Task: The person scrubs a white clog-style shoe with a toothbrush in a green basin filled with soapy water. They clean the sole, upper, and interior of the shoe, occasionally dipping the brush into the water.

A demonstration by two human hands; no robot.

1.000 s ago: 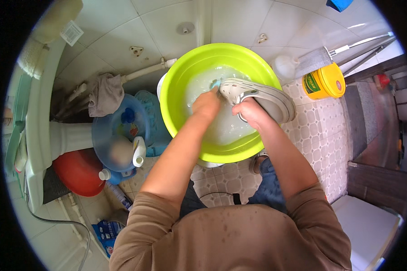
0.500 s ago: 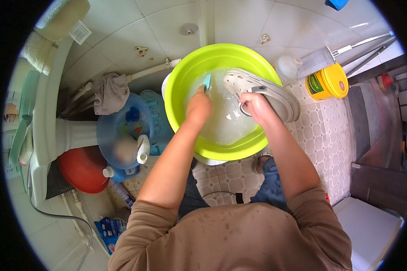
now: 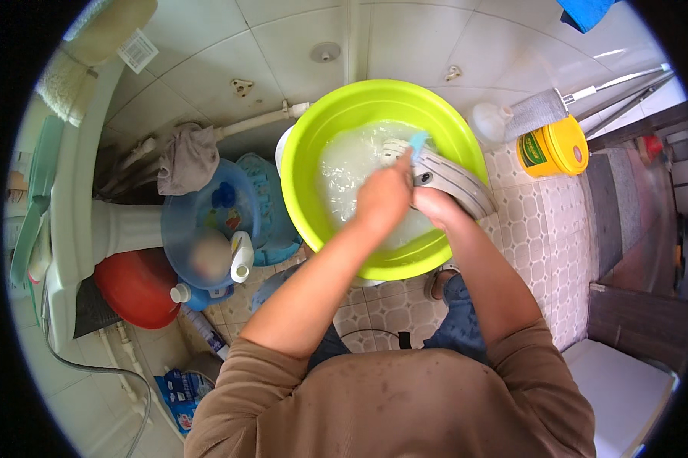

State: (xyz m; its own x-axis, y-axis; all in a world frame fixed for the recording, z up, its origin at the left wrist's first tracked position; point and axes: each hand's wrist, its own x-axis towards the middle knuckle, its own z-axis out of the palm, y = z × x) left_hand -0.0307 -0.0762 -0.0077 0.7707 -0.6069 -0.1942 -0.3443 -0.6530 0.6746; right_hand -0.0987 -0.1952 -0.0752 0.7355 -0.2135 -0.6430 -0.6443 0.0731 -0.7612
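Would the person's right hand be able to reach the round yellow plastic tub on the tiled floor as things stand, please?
Probably not at once: the right hand is gripping the grey shoe over the lime-green basin. The yellow tub stands beyond the rim on that side, with only bare tile between.

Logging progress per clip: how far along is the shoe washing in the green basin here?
Done: the round lime-green plastic basin holds cloudy, soapy water. In hand: the left hand works a small blue-handled brush over the grey slip-on shoe, which the right hand steadies on the rim. Left: rinsing; suds remain and the shoe is not out of the basin.
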